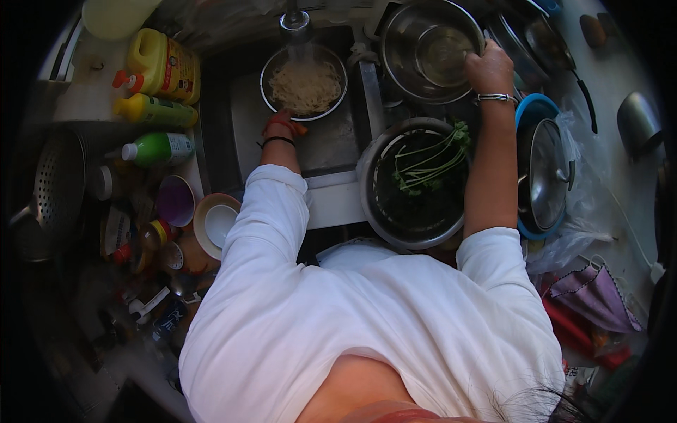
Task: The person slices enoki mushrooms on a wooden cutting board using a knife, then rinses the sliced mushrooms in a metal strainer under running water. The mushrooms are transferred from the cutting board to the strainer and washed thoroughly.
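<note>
My left hand (281, 125) grips the near rim of a round metal bowl (264, 90) in the sink (316, 132). Pale noodle-like strips (307, 87) fill the bowl, and water runs onto them from the faucet (294, 22). My left fingers are partly hidden in shadow. To the right of the sink, my right hand (491, 66) holds the rim of a large stainless steel basin (396, 53), which is tilted. Nearer to me stands another steel basin (370, 206) holding leafy green herbs (431, 164) with long stems.
A yellow jug (153, 66), a yellow bottle (156, 111) and a green bottle (158, 149) line the sink's left side. Bowls (216, 203) crowd the counter below them. On the right, a glass-lidded pot (542, 174) sits in a blue basin (534, 103), beside plastic bags (574, 232).
</note>
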`<state>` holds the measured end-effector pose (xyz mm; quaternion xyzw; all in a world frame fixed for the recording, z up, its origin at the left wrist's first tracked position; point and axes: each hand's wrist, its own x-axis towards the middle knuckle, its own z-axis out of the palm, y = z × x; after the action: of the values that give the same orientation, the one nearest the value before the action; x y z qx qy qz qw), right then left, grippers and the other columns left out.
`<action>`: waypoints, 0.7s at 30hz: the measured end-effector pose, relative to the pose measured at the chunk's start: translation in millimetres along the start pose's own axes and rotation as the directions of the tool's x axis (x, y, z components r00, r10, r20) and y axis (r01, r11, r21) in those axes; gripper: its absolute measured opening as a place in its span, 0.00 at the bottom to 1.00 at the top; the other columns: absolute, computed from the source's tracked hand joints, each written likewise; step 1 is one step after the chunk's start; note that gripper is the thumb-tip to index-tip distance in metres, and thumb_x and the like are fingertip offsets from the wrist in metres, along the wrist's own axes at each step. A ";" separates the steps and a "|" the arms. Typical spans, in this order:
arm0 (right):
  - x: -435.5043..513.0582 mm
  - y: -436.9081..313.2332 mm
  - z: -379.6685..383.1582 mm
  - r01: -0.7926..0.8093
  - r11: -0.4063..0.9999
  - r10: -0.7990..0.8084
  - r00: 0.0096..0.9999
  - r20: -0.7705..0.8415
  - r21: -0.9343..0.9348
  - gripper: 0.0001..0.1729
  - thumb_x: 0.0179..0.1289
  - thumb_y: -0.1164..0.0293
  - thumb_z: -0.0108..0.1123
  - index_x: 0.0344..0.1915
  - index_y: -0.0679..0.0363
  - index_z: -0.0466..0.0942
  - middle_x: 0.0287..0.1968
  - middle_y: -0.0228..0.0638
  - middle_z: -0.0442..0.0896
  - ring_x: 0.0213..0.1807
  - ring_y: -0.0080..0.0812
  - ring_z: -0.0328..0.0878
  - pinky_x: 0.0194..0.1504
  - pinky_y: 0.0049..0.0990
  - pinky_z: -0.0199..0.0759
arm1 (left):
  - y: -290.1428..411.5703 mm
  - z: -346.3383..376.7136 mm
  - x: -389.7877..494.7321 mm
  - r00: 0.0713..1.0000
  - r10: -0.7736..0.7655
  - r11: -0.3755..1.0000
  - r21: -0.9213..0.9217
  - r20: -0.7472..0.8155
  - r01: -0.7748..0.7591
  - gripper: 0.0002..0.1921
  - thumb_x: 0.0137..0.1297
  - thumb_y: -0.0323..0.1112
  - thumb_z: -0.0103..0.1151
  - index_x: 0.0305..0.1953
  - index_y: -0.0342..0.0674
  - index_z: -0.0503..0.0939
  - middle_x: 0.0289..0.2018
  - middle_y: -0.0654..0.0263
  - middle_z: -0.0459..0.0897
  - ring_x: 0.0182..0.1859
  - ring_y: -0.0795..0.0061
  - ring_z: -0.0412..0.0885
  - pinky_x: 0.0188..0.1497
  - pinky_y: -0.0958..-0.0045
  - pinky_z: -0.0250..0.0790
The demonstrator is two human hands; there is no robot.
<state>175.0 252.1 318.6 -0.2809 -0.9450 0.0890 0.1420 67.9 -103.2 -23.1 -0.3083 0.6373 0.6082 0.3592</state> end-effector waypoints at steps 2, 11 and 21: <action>3.8 8.7 1.0 -0.054 0.999 0.053 0.998 0.020 0.004 0.21 0.54 0.67 0.56 0.46 0.67 0.80 0.44 0.60 0.82 0.49 0.58 0.81 0.53 0.45 0.75 | -3.1 6.5 5.9 0.999 -0.034 0.999 0.044 0.043 0.032 0.18 0.69 0.44 0.53 0.50 0.37 0.77 0.33 0.47 0.85 0.26 0.51 0.83 0.34 0.52 0.76; 28.7 54.3 58.7 -0.405 0.910 0.410 0.850 0.332 -0.088 0.27 0.58 0.66 0.55 0.53 0.76 0.73 0.53 0.64 0.78 0.57 0.57 0.77 0.58 0.44 0.72 | -4.4 6.1 8.2 0.998 -0.041 0.949 0.311 -0.040 0.051 0.17 0.71 0.45 0.50 0.49 0.40 0.80 0.33 0.53 0.86 0.31 0.57 0.84 0.34 0.56 0.75; 17.3 132.4 185.2 -0.769 0.603 0.549 0.593 0.589 0.212 0.15 0.66 0.73 0.46 0.50 0.62 0.75 0.44 0.46 0.82 0.39 0.48 0.82 0.30 0.48 0.82 | -28.4 -22.2 25.3 0.969 -0.142 0.883 -0.468 -0.201 0.033 0.11 0.67 0.32 0.47 0.44 0.38 0.79 0.32 0.55 0.83 0.31 0.62 0.81 0.33 0.58 0.73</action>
<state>169.1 354.7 114.8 -0.5494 -0.7214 0.4150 -0.0740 75.7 -126.2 -59.8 -0.4813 0.4971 0.6853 0.2270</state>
